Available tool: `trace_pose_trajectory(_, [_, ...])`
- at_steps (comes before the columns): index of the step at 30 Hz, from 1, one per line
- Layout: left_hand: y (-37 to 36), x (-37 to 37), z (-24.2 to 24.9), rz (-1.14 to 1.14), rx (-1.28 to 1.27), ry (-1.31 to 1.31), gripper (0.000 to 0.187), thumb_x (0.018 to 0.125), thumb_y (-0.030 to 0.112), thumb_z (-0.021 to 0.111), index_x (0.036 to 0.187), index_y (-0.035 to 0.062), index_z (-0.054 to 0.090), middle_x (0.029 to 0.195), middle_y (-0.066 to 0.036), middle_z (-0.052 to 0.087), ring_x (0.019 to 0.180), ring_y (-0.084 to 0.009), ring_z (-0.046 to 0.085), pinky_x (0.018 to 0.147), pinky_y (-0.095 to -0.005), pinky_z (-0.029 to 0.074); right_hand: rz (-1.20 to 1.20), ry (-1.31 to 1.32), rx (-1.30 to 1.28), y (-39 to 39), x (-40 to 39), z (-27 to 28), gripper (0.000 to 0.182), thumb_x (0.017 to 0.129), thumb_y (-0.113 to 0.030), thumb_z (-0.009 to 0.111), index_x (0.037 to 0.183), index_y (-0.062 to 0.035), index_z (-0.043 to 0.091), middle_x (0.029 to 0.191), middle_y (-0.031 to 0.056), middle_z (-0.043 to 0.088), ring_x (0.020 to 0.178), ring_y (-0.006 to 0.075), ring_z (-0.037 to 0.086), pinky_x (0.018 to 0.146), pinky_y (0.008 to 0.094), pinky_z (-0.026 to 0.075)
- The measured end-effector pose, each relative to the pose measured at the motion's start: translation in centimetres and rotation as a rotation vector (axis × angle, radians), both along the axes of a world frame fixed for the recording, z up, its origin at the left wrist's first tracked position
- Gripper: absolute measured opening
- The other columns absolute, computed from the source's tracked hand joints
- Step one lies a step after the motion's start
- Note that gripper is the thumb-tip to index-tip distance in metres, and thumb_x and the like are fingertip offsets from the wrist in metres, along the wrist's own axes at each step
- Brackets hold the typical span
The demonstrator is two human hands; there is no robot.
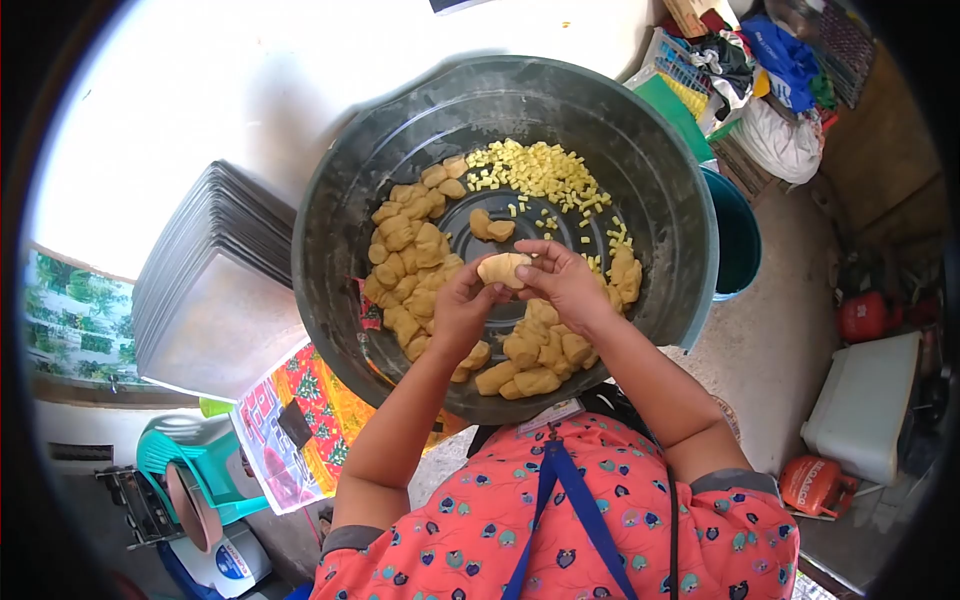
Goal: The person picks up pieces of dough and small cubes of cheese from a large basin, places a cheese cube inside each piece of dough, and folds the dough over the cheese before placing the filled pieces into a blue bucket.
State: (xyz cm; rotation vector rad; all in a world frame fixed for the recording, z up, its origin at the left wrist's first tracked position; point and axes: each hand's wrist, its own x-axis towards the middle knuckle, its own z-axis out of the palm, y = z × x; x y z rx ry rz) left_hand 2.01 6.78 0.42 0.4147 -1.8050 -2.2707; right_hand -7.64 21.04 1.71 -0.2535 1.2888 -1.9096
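Observation:
A piece of tan dough [504, 269] is held between my left hand [466, 305] and my right hand [562, 284], with the fingers of both closed on its ends. Both hands are over a big dark round tub [345, 215]. Inside it, many dough lumps [405, 235] line the left side, and more lie below my hands and at the right wall. Small yellow cubes [535, 170] are heaped at the tub's far side, some scattered toward the right. Two joined dough lumps [491, 226] lie just beyond my hands.
Left of the tub leans a stack of metal trays [215, 290]. A teal bucket [735, 235] stands to the right. Farther out are a green plastic chair [200, 465], a white box [862, 410], red tanks [815, 485] and piled bags [780, 140].

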Motion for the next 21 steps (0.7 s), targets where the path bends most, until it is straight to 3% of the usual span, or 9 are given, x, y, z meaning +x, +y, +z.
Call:
trace_pose_trajectory(6, [-0.3, 0.3, 0.9, -0.1, -0.087, 0.081, 0.026, 0.083, 0.001, 0.062, 0.109, 0.0001, 0.06, 0.088, -0.002, 0.064, 0.076, -0.0087, 0.059, 0.071, -0.0222, 0.047, 0.017, -0.067, 0.021, 1.4, 0.9, 3.0, 0.034, 0.086, -0.011, 0.064, 0.116, 0.0008, 0.054, 0.098, 0.0071, 0.063, 0.086, 0.0117, 0.061, 0.071, 0.025, 0.053])
trace_pose_trajectory(11, [0.2, 0.3, 3.8, -0.112, -0.678, 0.149, 0.026, 0.081, 0.005, 0.066, 0.106, 0.0016, 0.061, 0.086, -0.002, 0.063, 0.073, -0.0089, 0.058, 0.069, -0.0229, 0.047, 0.029, 0.21, 0.057, 3.7, 1.5, 5.8, 0.036, 0.083, -0.005, 0.065, 0.116, 0.0017, 0.055, 0.098, 0.0073, 0.064, 0.082, 0.0126, 0.063, 0.074, 0.0255, 0.053])
trace_pose_trajectory(12, [-0.1, 0.2, 3.7, -0.135, -0.791, 0.168, 0.027, 0.08, 0.006, 0.067, 0.106, 0.0018, 0.061, 0.087, -0.003, 0.063, 0.072, -0.0093, 0.057, 0.068, -0.0232, 0.047, -0.028, 0.298, 0.062, 4.9, 1.0, 7.0, 0.034, 0.083, -0.001, 0.064, 0.117, 0.0005, 0.055, 0.097, 0.0075, 0.065, 0.077, 0.0108, 0.062, 0.071, 0.0245, 0.052])
trace_pose_trajectory(16, [-1.6, -0.5, 1.7, -0.059, -0.524, -0.117, 0.035, 0.078, 0.012, 0.071, 0.11, 0.0016, 0.06, 0.096, -0.006, 0.062, 0.079, -0.0118, 0.057, 0.07, -0.0253, 0.047, -0.544, 0.603, 0.052, 10.2, -3.4, 10.9, 0.03, 0.084, -0.002, 0.062, 0.113, -0.0016, 0.054, 0.094, 0.0083, 0.064, 0.07, 0.0113, 0.06, 0.064, 0.0243, 0.052])
trace_pose_trajectory(19, [-2.5, 0.1, -1.8, -0.244, -0.72, -0.357, 0.045, 0.078, 0.017, 0.071, 0.117, 0.0021, 0.056, 0.101, -0.01, 0.061, 0.088, -0.0176, 0.059, 0.075, -0.03, 0.048, -0.796, 0.577, 0.051, 15.2, -7.7, 10.5, 0.027, 0.088, -0.004, 0.058, 0.114, 0.0018, 0.052, 0.096, 0.0108, 0.062, 0.078, 0.0132, 0.062, 0.07, 0.0268, 0.054])
trace_pose_trajectory(21, [-1.4, 0.7, -1.8, -0.501, -0.708, -0.404, 0.057, 0.076, 0.022, 0.073, 0.124, 0.0032, 0.049, 0.108, -0.014, 0.059, 0.097, -0.0239, 0.058, 0.081, -0.0345, 0.047, -0.885, 0.595, 0.119, 17.5, -10.8, 7.9, 0.029, 0.086, 0.0, 0.055, 0.115, 0.0021, 0.051, 0.101, 0.0108, 0.061, 0.086, 0.0131, 0.061, 0.072, 0.0255, 0.052])
